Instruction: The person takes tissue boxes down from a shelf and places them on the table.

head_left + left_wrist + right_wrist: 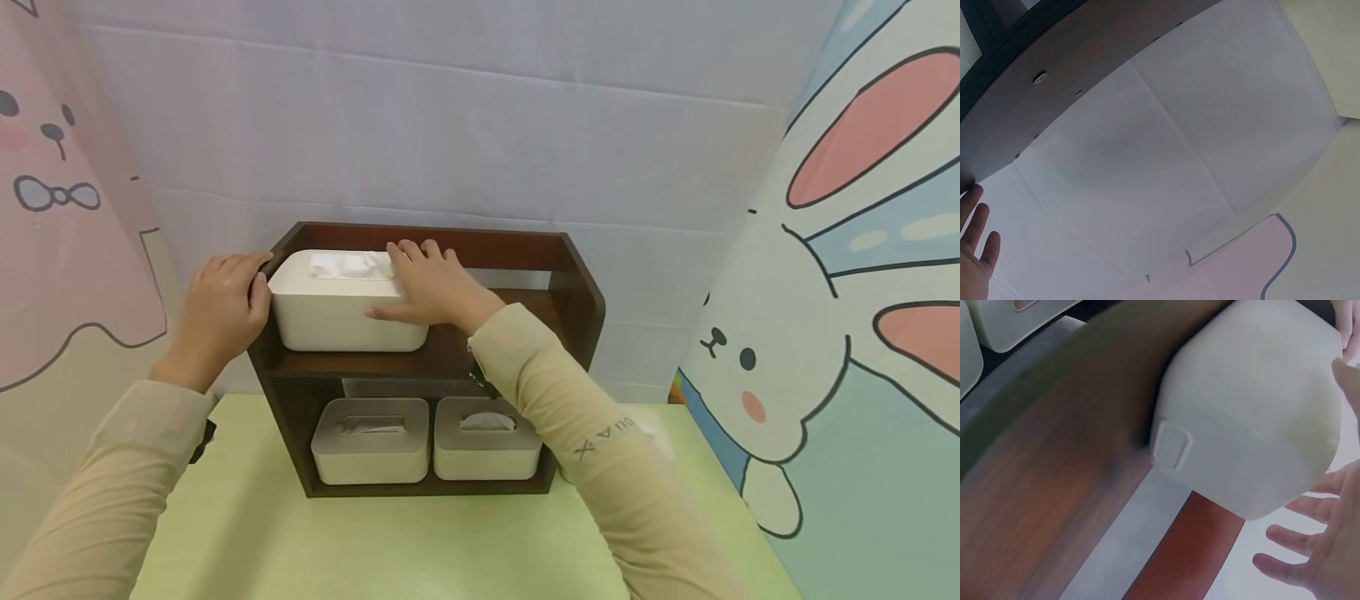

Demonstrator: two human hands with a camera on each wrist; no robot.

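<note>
A white tissue box [348,312] with a tissue showing in its top slot sits at the left end of the upper shelf of a dark brown two-tier rack [573,287]. My right hand [435,287] lies over the box's right end, fingers spread along the top and thumb toward the front. From the right wrist, the fingers [1300,569] look fairly straight beside the white box [1254,406]. At the rack's upper left side, my left hand [225,304] touches the side panel. In the left wrist view its fingertips [974,190] meet the panel's outer face [1060,75].
Two more tissue boxes, one on the left [371,454] and one on the right [487,454], stand side by side on the lower shelf. The rack stands on a light green table [390,550]. Behind hangs a pale cloth [480,133], with cartoon-printed panels [787,367] at the sides.
</note>
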